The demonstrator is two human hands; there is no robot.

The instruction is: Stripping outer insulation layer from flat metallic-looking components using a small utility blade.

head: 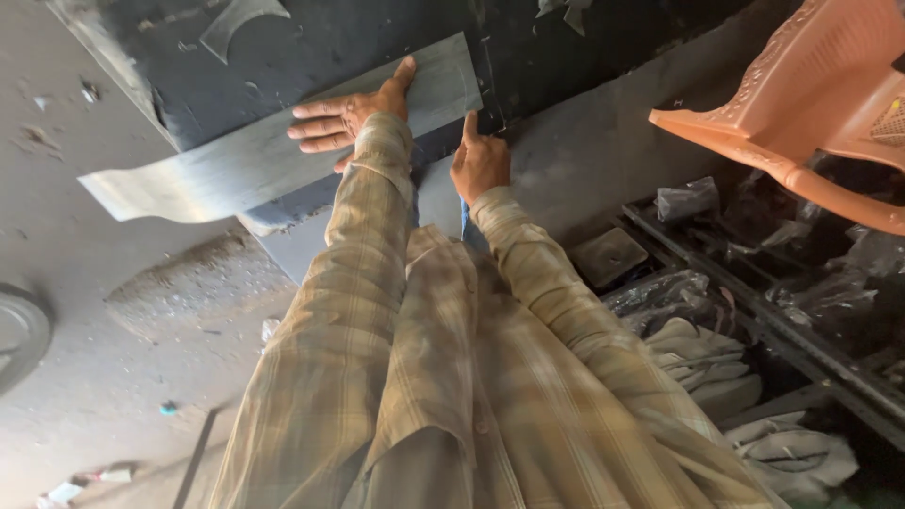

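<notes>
A long grey sheet strip [236, 165] lies across a dark scuffed surface [311, 47], its left end hanging past the edge and curling. My left hand [349, 113] rests flat on the strip with fingers spread, thumb reaching toward the strip's far right end. My right hand [479, 160] sits at the strip's lower right corner, fingers curled and the index finger pointing up against the strip's edge. Both arms wear a tan checked shirt.
An orange plastic chair [811, 104] stands at the upper right. Below it are dark metal bars [754, 302], plastic-wrapped bundles and pale cloths [707, 358]. Grey concrete floor [85, 377] spreads left, with a tyre edge [19, 335] and small litter.
</notes>
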